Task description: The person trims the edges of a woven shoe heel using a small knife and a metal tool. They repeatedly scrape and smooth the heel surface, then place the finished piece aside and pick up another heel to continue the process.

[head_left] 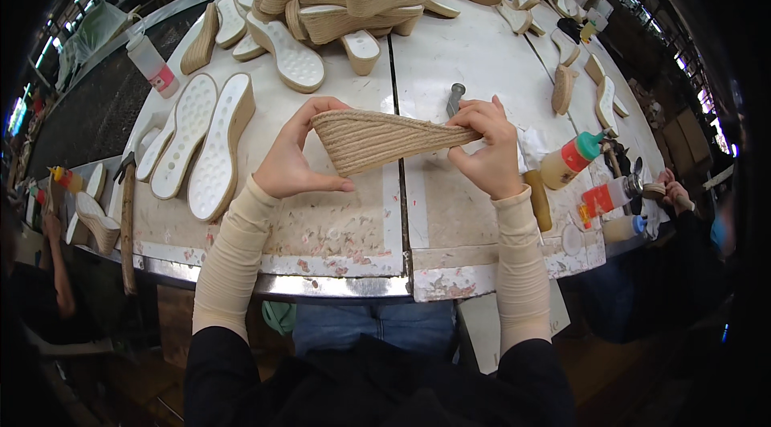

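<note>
Between my two hands, above the table (pixel 361 226), is a wedge shoe sole (pixel 377 140) wrapped in tan braided rope, its side turned toward me. My left hand (pixel 293 154) grips the tall heel end, thumb below and fingers behind. The thin toe end is pinched by my right hand (pixel 491 146). Behind the toe end stands a grey metal tool with a round head (pixel 457 93), its lower part hidden. Left of my left hand lie several soles with white dimpled tops (pixel 218 155).
A big pile of wedge soles (pixel 337 5) covers the back. A hammer (pixel 127 218) and a clear bottle (pixel 151 65) are at left. Glue bottles (pixel 572 160) stand at right. Co-workers sit on both sides, a hand (pixel 676 190) showing at right.
</note>
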`<action>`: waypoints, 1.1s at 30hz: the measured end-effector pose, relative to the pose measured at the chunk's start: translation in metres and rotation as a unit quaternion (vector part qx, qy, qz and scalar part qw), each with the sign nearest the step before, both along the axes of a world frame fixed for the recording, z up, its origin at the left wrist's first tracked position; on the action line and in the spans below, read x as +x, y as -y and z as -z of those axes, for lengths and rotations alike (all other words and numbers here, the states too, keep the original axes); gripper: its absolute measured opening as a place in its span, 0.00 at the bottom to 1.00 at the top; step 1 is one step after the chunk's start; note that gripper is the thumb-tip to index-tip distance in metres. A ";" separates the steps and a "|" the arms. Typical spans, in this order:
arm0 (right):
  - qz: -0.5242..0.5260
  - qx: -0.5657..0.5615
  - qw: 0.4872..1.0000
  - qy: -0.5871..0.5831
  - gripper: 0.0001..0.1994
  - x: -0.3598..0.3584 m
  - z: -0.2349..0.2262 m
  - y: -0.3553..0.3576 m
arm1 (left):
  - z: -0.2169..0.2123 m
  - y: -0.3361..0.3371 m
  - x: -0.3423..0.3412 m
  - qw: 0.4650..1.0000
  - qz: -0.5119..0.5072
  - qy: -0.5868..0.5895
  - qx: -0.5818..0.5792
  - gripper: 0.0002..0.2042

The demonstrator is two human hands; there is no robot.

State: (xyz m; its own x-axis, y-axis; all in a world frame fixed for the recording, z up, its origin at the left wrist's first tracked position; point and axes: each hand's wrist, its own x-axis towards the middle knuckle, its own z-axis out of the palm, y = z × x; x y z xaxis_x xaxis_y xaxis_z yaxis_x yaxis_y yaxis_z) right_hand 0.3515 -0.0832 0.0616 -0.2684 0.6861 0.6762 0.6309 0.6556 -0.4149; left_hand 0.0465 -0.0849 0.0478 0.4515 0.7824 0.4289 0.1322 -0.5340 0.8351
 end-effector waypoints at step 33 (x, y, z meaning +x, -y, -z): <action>-0.084 -0.144 0.963 -0.214 0.29 -0.058 0.027 0.016 | 0.011 0.009 0.042 0.927 -0.074 0.205 -0.305 0.42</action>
State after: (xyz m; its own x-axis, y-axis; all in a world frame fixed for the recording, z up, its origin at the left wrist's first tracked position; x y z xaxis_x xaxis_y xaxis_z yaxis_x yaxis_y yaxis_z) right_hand 0.2931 -0.0995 0.0348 -0.1313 0.8323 0.5385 0.2566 0.5533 -0.7925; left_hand 0.0881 -0.0944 0.0363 0.2165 0.9763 -0.0014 -0.2287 0.0521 0.9721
